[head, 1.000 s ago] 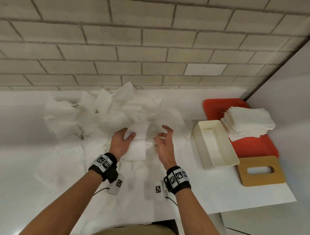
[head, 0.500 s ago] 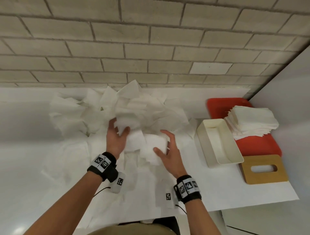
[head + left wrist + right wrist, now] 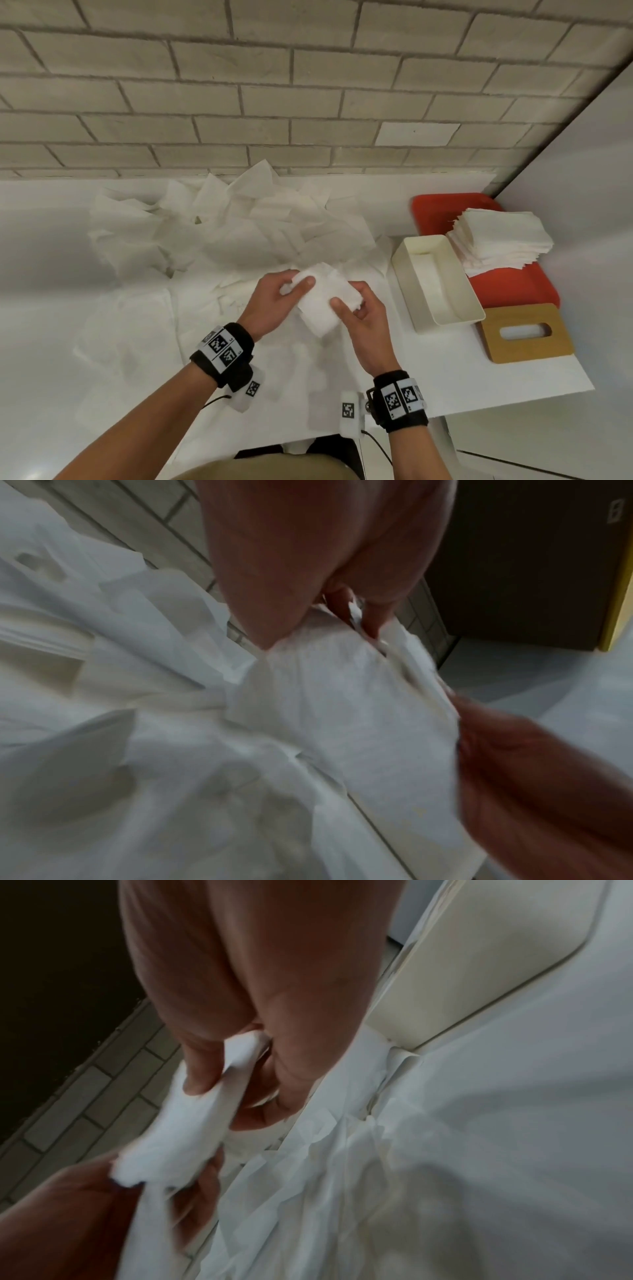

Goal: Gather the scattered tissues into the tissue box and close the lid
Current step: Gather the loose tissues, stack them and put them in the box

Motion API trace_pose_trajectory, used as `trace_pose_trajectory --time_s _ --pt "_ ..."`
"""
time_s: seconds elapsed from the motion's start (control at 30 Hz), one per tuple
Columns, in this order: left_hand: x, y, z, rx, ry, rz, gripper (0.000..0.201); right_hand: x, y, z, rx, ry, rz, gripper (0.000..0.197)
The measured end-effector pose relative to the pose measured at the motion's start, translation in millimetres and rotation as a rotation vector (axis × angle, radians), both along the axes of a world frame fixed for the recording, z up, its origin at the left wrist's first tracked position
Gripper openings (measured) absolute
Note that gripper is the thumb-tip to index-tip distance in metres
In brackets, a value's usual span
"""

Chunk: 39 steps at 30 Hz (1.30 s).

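Now white folded tissue wad [image 3: 320, 301] btwn both hands, crumpled edges.

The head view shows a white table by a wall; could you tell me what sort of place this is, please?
Probably an indoor room set up for recording: a plain white table against a pale brick-tiled wall, with tagged black wristbands on the person's wrists.

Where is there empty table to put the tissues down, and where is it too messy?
Bare table lies in front of the tissue box, left of the wooden lid. The box itself looks empty. It is crowded by the wall, where loose tissues pile up, and on the red tray under the stack.
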<state>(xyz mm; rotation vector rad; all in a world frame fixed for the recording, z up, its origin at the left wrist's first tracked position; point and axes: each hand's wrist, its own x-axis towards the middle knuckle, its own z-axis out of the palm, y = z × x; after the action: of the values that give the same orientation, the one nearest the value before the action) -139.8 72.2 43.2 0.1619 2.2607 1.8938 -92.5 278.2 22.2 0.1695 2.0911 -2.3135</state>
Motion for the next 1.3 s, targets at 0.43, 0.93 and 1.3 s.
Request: trace_pose_trajectory --time_s 0.43,0.93,1.3 --pt "-19.4 37.5 30.6 -0.186 0.263 -0.109 0.018 14.0 49.0 5.2 0.060 -0.031 -0.033 0.025" --pt "-38.7 101.2 33.9 -0.186 0.200 -0.069 0.015 3.8 125.4 11.2 0.487 0.131 0.159 0.061" --pt "-56.4 176.5 92.4 -0.079 0.416 0.057 0.003 -38.7 198.4 51.1 0.373 0.149 -0.112 0.022"
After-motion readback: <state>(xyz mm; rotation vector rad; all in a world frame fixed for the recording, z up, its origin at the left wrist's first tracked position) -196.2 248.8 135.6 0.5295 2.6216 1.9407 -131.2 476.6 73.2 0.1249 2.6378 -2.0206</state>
